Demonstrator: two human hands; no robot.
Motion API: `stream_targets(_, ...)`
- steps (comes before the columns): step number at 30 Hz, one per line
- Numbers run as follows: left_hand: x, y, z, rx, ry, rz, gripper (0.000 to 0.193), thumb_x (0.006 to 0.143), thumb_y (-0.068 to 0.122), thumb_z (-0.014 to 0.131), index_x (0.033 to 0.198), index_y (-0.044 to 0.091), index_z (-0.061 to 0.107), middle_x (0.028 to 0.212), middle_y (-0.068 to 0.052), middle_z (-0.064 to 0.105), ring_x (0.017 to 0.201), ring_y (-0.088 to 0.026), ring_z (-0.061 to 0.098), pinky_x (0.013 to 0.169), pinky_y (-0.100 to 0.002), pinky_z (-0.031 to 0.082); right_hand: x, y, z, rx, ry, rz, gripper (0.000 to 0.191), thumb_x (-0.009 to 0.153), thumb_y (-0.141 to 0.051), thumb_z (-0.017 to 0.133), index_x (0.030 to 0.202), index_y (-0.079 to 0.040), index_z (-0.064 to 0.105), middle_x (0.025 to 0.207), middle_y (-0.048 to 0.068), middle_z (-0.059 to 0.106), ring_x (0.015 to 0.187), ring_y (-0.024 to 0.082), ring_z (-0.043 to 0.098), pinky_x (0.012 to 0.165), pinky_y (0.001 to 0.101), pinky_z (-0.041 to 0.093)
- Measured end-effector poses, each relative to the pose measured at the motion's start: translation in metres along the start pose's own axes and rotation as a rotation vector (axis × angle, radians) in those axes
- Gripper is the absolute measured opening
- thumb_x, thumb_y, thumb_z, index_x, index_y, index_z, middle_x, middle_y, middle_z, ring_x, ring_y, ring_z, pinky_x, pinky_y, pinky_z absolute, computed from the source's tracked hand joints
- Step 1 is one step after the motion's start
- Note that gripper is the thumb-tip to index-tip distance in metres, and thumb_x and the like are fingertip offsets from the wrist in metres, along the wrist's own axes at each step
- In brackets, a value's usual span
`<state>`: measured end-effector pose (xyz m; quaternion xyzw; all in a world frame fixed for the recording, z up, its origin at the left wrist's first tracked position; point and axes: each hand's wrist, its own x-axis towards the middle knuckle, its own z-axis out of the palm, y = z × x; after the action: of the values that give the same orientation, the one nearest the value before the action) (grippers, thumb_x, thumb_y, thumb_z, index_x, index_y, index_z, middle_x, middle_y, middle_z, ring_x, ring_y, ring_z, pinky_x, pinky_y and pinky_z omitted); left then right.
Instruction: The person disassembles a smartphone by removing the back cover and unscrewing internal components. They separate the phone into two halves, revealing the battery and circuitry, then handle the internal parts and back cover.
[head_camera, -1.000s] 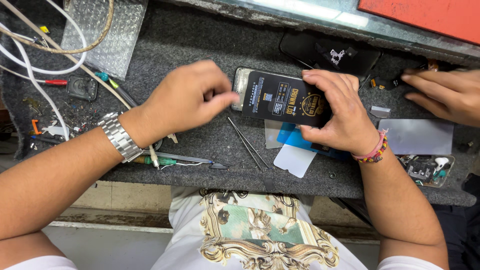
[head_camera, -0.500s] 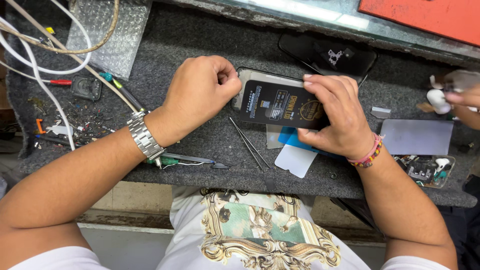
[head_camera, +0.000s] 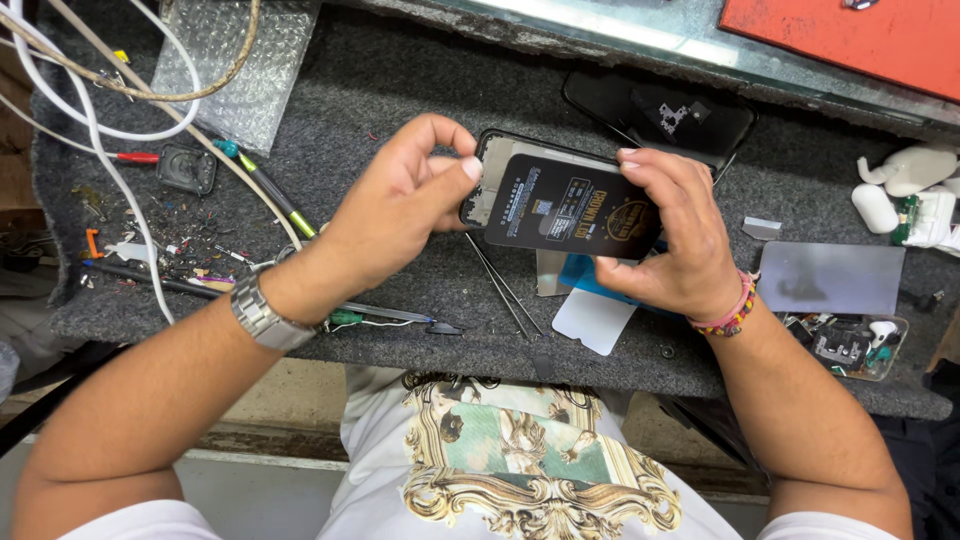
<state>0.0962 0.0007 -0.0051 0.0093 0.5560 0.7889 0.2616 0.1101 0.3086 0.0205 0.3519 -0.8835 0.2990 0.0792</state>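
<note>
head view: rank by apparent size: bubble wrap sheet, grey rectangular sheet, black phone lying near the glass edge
1. bubble wrap sheet
2-3. black phone and grey rectangular sheet: look alike in size, the phone partly hidden by the right hand, so unranked.

View: a single head-worn camera; looks steeply down over the person's chest
Facing: onto the grey felt-covered table (head_camera: 400, 70)
Nearness: close; forearms fill the lower frame
Shared: nothing; one view only
</note>
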Motion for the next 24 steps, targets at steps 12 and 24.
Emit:
stream_targets(12, -0.024, -0.019, -0.011, -0.279, -0.089, 0.089, 0.047, 0.108, 0.006, 0.052, 0.152, -0.007, 0.043, 0.141, -0.016, 0.064, 0.124, -0.019, 0.066, 0.106, -0.035, 0.058, 0.014, -0.015, 0.017, 0.014, -0.083, 0.023, 0.084, 0.067, -0.014, 0.092, 0.139, 0.002, 0.05, 0.141, 0.021, 0.058, 0.136, 0.042, 0.055, 0.119, 0.0516, 0.044)
stream_targets(24, -0.012, -0.032, -0.064, -0.171, -0.081, 0.154, 0.051, 0.106, 0.001, 0.057, 0.154, -0.007, 0.043, 0.143, -0.016, 0.064, 0.122, -0.014, 0.063, 0.103, -0.027, 0.054, 0.042, -0.021, 0.065, -0.141, -0.153, 0.097, 0.091, 0.07, -0.016, 0.095, 0.146, 0.001, 0.05, 0.145, 0.022, 0.053, 0.133, 0.04, 0.058, 0.108, 0.0431, 0.055)
